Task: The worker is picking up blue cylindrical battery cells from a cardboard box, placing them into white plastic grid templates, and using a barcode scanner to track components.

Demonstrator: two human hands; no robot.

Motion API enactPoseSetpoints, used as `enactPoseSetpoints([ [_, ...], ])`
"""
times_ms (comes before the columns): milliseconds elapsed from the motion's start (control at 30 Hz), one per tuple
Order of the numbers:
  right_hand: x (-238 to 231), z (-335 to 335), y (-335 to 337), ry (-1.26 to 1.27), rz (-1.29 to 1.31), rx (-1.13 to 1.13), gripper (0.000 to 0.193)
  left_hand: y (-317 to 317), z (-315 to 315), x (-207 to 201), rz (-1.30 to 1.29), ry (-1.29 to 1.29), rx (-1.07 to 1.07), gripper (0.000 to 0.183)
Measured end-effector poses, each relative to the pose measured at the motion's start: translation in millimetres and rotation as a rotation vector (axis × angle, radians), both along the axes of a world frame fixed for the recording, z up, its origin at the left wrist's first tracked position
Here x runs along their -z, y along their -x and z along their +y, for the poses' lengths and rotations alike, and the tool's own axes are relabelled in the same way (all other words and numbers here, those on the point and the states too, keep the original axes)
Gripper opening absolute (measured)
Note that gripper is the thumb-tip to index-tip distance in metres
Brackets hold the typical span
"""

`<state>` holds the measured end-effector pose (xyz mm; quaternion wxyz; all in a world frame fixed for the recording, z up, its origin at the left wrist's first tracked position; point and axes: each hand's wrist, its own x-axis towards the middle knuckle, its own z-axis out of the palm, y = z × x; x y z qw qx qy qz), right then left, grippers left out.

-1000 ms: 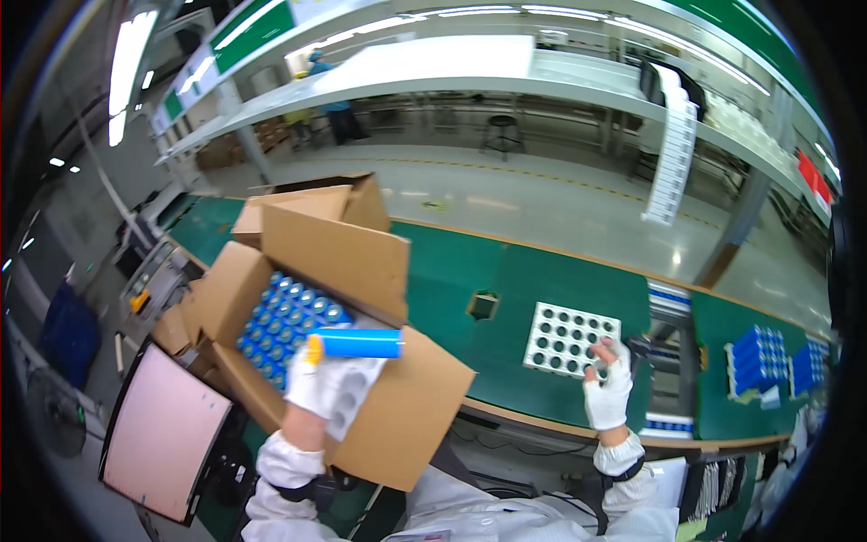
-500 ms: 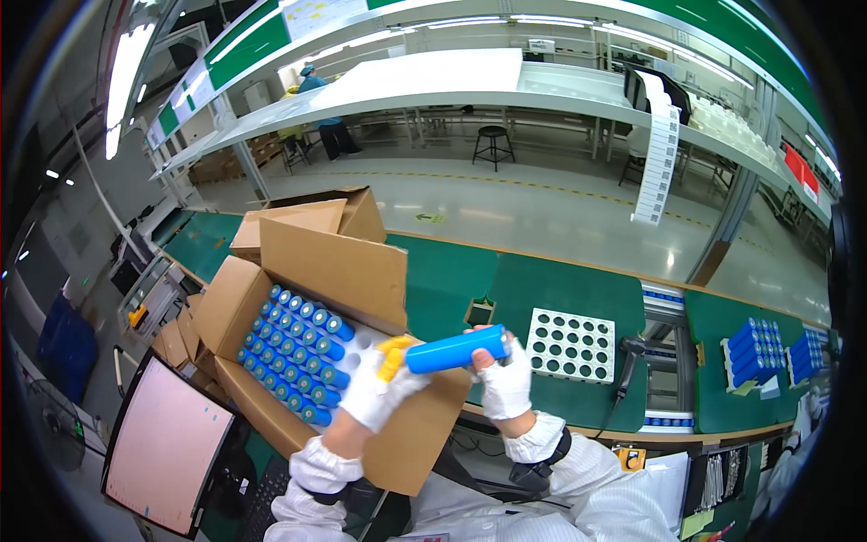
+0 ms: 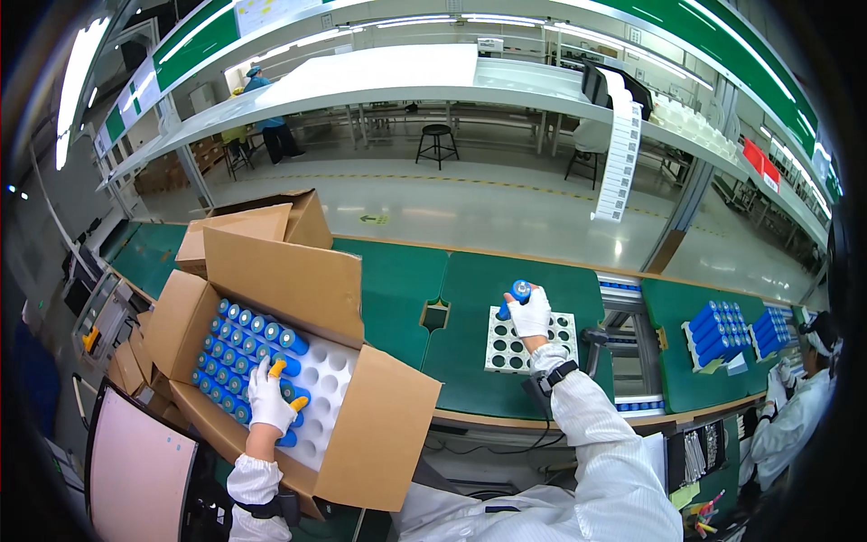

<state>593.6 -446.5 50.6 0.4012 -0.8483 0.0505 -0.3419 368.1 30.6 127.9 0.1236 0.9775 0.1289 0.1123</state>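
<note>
Gripping tilted blue silver-topped cylinder [image 3: 520, 290] with white-gloved right hand [image 3: 531, 316], over white round-holed tray [image 3: 489, 343]. Best held by the sides, square to the tray. With white-gloved yellow-tipped left hand [image 3: 268, 400], touching blue cylinders [image 3: 293, 342] inside brown cardboard box [image 3: 388, 434]; unable to tell any grasp.

Right hand [image 3: 531, 316] brought blue cylinder [image 3: 520, 292] to white tray [image 3: 508, 354].

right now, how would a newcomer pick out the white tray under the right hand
Find the open cardboard box on the green bench, then look right along the bench. The white tray lies there, partly covered by the right hand, which holds a blue cylinder. Its visible round holes are unfilled, unlike the packed groups of blue cylinders farther right.
</note>
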Motion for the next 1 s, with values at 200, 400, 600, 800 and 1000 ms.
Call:
enactPoseSetpoints([
  [200, 4.2, 13.4, -9.8, 0.054, 0.094, 0.0, 0.05, 4.1, -2.8, -1.7, 0.092, -0.082, 0.038, 0.072],
  [400, 0.1, 9.4, -20.3, 0.051, 0.179, 0.006, 0.052, 3.3, -8.2, -6.6, 0.102, -0.021, -0.003, 0.053],
  [600, 2.9, 13.9, -19.8, 0.081, 0.182, 0.011, 0.051, 3.4, -9.8, -10.9, 0.073, 0.029, -0.026, 0.053],
  [800, 3.7, 11.3, -18.6, 0.064, 0.235, 0.029, 0.054, 6.3, -7.8, -11.5, -0.173, 0.248, -0.142, 0.055],
  [1000, -0.4, 10.0, -13.0, 0.002, 0.293, 0.02, 0.054, 5.4, -4.6, -6.2, -0.503, 0.287, -0.192, 0.044],
])
